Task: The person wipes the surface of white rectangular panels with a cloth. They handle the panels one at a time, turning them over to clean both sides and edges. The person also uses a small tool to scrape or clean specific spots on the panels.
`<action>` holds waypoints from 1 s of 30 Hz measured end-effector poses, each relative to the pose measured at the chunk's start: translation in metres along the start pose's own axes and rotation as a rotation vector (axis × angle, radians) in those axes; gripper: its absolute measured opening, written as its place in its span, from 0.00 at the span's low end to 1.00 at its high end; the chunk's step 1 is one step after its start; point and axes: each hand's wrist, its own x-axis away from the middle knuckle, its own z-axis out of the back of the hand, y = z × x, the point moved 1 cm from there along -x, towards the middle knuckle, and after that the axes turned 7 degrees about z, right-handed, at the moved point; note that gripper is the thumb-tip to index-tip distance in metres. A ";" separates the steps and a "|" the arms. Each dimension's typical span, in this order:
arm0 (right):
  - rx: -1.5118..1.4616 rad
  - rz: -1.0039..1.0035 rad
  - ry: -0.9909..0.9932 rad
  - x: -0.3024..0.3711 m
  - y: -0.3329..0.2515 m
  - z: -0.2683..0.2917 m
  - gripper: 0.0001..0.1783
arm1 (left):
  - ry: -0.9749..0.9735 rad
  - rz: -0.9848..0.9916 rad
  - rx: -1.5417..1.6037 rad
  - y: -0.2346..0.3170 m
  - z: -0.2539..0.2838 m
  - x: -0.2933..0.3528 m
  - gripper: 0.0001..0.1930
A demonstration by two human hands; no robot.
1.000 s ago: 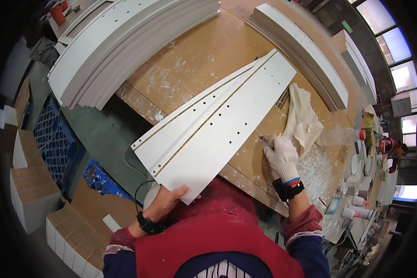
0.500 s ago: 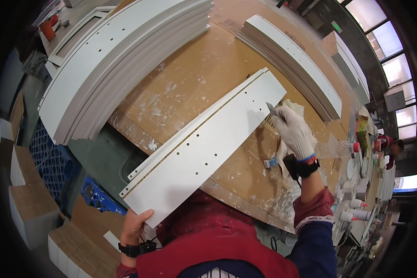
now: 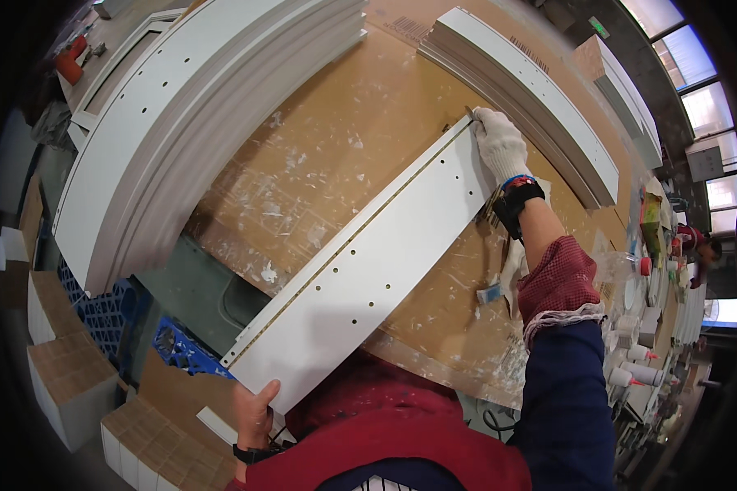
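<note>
A long white drilled panel (image 3: 344, 262) with a thin brown groove along its far edge slants from near left to far right over the table's edge. Another white panel's edge peeks out beneath it. My bare left hand (image 3: 255, 409) grips the near end, thumb on top. At the far end, my right hand (image 3: 501, 146), in a white knit glove, is closed at the corner where the groove ends. Between its fingers a small metal blade (image 3: 472, 113) barely shows; most of it is hidden.
Tall stacks of white panels (image 3: 131, 123) stand at left, with another panel stack (image 3: 532, 90) at far right. A small blue-and-white piece (image 3: 489, 294) lies on the paint-flecked table (image 3: 303, 188). Bottles (image 3: 622, 376) crowd the right. Blue crates (image 3: 187, 348) and boxes (image 3: 70, 368) sit lower left.
My right hand has moved away from me and slightly left, from the panel's right edge to its far corner. The panel beneath now shows less.
</note>
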 end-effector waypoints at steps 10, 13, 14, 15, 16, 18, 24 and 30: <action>-0.125 0.377 -0.069 0.051 -0.062 0.009 0.14 | -0.095 0.041 0.100 -0.017 -0.021 0.006 0.32; -0.196 0.540 -0.195 0.086 -0.109 0.018 0.10 | -0.074 0.044 0.102 -0.014 -0.026 0.009 0.32; -0.244 0.594 -0.283 0.095 -0.120 0.019 0.11 | -0.064 0.039 0.099 -0.014 -0.027 0.009 0.32; -0.292 0.647 -0.372 0.100 -0.126 0.021 0.12 | -0.054 0.035 0.096 -0.013 -0.027 0.008 0.32; -0.361 0.644 -0.420 0.097 -0.127 0.026 0.13 | -0.066 0.038 0.116 -0.012 -0.029 0.008 0.32; -0.318 0.528 -0.155 0.072 -0.097 0.015 0.15 | -0.085 0.044 0.153 -0.009 -0.031 0.009 0.32; 0.032 0.070 0.000 0.001 -0.012 0.004 0.12 | -0.095 0.200 0.249 -0.016 -0.028 0.007 0.31; -0.096 0.357 0.018 0.035 -0.061 -0.005 0.13 | -0.161 0.281 0.205 -0.012 -0.026 0.006 0.30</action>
